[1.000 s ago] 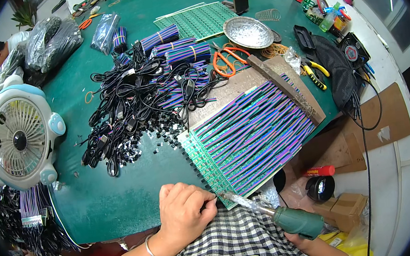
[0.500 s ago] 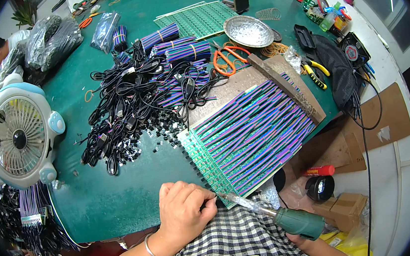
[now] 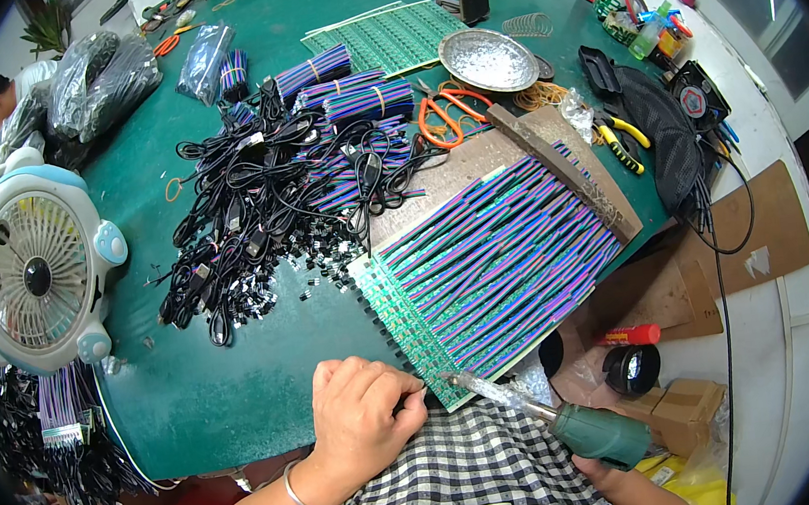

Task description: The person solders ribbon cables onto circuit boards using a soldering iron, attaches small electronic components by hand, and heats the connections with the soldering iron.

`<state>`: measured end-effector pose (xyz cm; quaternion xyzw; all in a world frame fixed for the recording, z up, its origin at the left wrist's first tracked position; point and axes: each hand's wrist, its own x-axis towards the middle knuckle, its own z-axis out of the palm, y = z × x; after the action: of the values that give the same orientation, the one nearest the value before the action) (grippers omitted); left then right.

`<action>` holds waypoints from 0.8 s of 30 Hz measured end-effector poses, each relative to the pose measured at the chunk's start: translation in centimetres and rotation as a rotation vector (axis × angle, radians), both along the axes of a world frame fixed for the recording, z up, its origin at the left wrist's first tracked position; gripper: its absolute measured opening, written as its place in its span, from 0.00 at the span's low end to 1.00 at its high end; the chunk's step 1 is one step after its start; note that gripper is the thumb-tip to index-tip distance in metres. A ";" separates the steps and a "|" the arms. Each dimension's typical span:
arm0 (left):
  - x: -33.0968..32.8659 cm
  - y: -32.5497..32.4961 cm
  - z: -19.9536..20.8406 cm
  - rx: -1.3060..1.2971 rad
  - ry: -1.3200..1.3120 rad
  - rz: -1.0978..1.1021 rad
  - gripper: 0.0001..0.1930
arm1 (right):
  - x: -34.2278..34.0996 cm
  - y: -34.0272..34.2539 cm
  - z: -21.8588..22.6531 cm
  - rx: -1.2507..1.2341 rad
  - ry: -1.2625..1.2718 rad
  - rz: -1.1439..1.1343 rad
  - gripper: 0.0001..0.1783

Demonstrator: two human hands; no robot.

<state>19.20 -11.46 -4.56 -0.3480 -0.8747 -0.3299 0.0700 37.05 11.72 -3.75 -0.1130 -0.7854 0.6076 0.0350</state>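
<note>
My left hand is closed in a pinch at the near left corner of a green circuit board panel; what the fingertips hold is too small to make out. My right hand grips a green-handled soldering gun from below. Its long metal barrel points left, with the tip over the panel's near corner, a little right of my left fingertips. Rows of purple, blue and black wires run across the panel. Small dark parts line its left edge. A wooden bar lies across the wires' far ends.
A tangle of black cables and wire bundles lies behind the panel. Orange-handled scissors, a metal bowl and yellow pliers sit farther back. A fan stands at left. Another person is at the far left.
The soldering gun has shifted slightly right, its tip moving away from my left fingertips. My left hand stays in place.
</note>
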 end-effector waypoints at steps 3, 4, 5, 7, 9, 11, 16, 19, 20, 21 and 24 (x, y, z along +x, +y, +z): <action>0.0 0.0 0.1 0.001 -0.007 -0.003 0.08 | -0.2 0.1 -0.1 0.234 0.171 0.023 0.16; -0.1 0.0 0.0 0.004 -0.008 -0.005 0.08 | -0.1 0.2 -0.2 0.236 0.170 0.022 0.16; -0.1 0.0 0.0 0.009 -0.009 -0.007 0.08 | 0.0 0.2 -0.2 0.255 0.148 0.035 0.15; -0.1 0.0 0.0 0.004 -0.006 -0.006 0.08 | 0.0 0.3 -0.4 0.266 0.130 0.053 0.15; 0.0 0.0 -0.1 0.001 -0.002 -0.004 0.08 | -0.4 0.2 -0.3 0.202 0.143 0.059 0.14; 0.0 -0.1 -0.1 0.005 0.002 -0.002 0.08 | -0.3 0.4 -0.7 0.161 0.118 0.074 0.13; 0.0 -0.1 -0.1 0.004 -0.004 -0.007 0.07 | 0.3 0.4 -1.3 0.100 0.077 0.057 0.13; -0.1 -0.1 0.0 0.016 -0.012 -0.019 0.08 | 0.9 0.5 -1.4 0.118 0.048 0.053 0.13; -0.3 0.0 0.0 0.023 -0.014 -0.026 0.08 | 0.8 0.4 -0.9 0.123 0.042 0.047 0.13; -0.2 0.0 0.0 0.015 -0.011 -0.020 0.08 | 0.6 0.4 -0.9 0.113 0.043 0.052 0.13; -0.1 0.0 0.0 -0.003 -0.007 -0.013 0.08 | -0.3 0.3 -0.7 0.230 0.134 0.089 0.14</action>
<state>19.13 -11.47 -4.59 -0.3527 -0.8732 -0.3302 0.0643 36.79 12.05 -4.49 -0.0325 -0.8501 0.5205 0.0734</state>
